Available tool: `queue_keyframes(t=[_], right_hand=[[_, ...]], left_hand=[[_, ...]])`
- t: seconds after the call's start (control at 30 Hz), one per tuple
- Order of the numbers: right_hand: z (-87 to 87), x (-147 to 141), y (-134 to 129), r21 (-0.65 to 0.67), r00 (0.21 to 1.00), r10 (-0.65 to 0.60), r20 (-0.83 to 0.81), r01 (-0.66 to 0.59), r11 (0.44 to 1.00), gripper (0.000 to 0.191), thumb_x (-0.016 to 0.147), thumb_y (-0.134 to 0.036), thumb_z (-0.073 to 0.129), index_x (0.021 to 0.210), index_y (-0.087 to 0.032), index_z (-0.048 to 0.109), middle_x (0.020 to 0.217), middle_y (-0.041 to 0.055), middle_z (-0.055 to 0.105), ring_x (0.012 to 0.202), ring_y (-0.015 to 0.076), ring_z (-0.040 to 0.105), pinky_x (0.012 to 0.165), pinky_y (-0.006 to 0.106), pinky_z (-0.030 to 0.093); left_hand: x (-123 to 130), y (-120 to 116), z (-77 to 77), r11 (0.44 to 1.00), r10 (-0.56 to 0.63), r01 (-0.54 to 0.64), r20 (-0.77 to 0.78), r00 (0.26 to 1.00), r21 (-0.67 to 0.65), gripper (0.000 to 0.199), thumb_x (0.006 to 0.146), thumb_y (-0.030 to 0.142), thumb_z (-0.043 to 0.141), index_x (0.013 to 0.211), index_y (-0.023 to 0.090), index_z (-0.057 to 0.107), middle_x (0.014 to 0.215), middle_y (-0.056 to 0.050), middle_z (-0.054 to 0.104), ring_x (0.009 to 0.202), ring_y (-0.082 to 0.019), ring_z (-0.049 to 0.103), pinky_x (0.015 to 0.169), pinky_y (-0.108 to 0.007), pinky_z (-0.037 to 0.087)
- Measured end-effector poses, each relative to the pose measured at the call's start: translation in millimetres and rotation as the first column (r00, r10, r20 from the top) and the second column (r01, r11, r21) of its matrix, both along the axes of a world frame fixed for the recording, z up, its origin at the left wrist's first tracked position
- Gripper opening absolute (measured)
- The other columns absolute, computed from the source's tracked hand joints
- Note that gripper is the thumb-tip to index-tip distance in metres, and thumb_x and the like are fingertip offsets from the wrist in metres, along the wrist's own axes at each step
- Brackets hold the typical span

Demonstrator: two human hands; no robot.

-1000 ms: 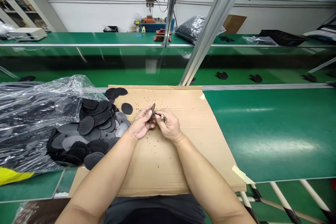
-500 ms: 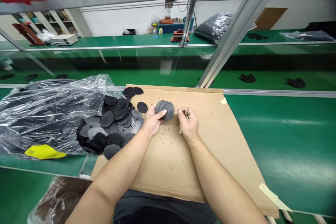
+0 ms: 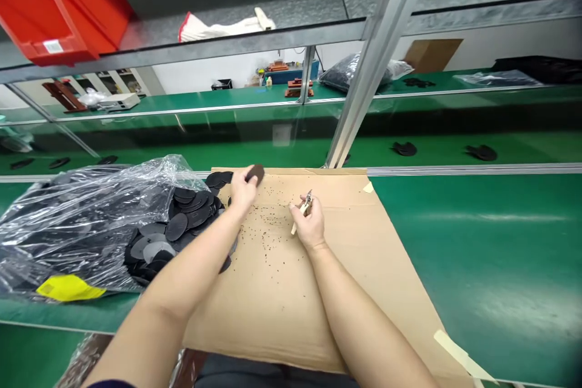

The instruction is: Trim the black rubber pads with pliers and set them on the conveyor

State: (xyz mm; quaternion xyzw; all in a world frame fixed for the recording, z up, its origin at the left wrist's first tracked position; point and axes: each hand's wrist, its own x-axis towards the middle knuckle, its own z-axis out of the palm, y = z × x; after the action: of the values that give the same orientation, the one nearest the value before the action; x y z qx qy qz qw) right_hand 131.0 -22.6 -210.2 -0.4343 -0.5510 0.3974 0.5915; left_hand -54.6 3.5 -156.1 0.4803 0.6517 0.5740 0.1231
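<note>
In the head view, a person's left hand reaches over the far edge of a flat sheet of brown corrugated cardboard, its fingers curled nearly closed and pinching a thin, matte black round disc, which shows almost edge-on above the fingertips. The right hand rests over the middle of the sheet, closed around a slim tool with a pale cream handle and a small, bright metal tip; the handle pokes out below the fingers, and the tool's exact kind is too small to tell. The two hands stand apart, and fine dark crumbs speckle the cardboard below and between them. Left of the sheet, a heap of overlapping black discs spills from a crinkled, glossy clear plastic bag, which bears a bright yellow label. Right of the sheet stretches a smooth, shiny green workbench surface, and a strip of pale masking tape lies across the sheet's near right corner.
</note>
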Motion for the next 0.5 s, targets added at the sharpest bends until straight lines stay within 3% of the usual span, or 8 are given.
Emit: queue_keyframes(t=[0.07,0.13,0.27,0.37,0.5], right_hand=[[-0.2,-1.0,0.7,0.008,1.000,0.003,0.014,-0.003,1.000,0.043,0.072,-0.043,0.068,0.102,-0.018,0.052,0.070,-0.0032,0.052,0.058,0.0128,0.048,0.059,0.027,0.043],[-1.5,-2.5,2.3,0.028,1.000,0.004,0.020,-0.005,1.000,0.041,0.072,-0.043,0.067,0.101,-0.017,0.053,0.072,-0.0019,0.054,0.059,0.0129,0.049,0.060,0.027,0.044],[-3.2,-6.6,5.1,0.058,1.000,-0.023,0.013,0.022,0.998,0.038,0.070,-0.040,0.068,0.097,-0.017,0.055,0.077,0.0004,0.055,0.066,0.0140,0.051,0.063,0.027,0.045],[-1.3,-8.3,5.6,0.034,0.991,-0.105,-0.085,0.108,0.994,0.039,0.070,-0.040,0.067,0.097,-0.016,0.055,0.077,0.0002,0.054,0.065,0.0137,0.050,0.062,0.027,0.045],[4.1,-6.6,4.1,-0.092,0.929,-0.215,-0.300,0.196,0.976,0.040,0.073,-0.043,0.064,0.098,-0.017,0.050,0.076,-0.0007,0.051,0.062,0.0129,0.051,0.062,0.027,0.046]], left_hand=[[-26.0,24.1,21.1,0.994,0.095,-0.106,-0.322,0.942,-0.018,0.036,0.081,0.013,0.052,0.114,0.018,0.066,0.121,-0.009,0.059,0.116,-0.023,0.053,0.104,-0.035,0.039],[-48.5,45.2,36.6,0.990,0.112,-0.136,-0.433,0.894,-0.025,0.041,0.082,0.011,0.048,0.120,0.015,0.062,0.131,-0.012,0.052,0.121,-0.024,0.049,0.106,-0.035,0.037],[-59.0,76.7,41.5,0.951,0.023,-0.230,-0.692,0.721,-0.207,0.063,0.077,0.017,0.059,0.138,0.011,0.044,0.148,-0.016,0.034,0.133,-0.033,0.035,0.111,-0.041,0.029],[-27.8,98.0,30.7,0.931,-0.114,-0.168,-0.693,0.712,-0.325,0.058,0.078,0.022,0.061,0.133,0.009,0.050,0.141,-0.019,0.042,0.129,-0.033,0.040,0.108,-0.040,0.032],[46.1,133.8,19.4,0.926,-0.289,0.075,-0.568,0.770,-0.369,0.041,0.081,0.027,0.060,0.120,0.013,0.061,0.123,-0.017,0.059,0.113,-0.027,0.055,0.099,-0.034,0.040]])
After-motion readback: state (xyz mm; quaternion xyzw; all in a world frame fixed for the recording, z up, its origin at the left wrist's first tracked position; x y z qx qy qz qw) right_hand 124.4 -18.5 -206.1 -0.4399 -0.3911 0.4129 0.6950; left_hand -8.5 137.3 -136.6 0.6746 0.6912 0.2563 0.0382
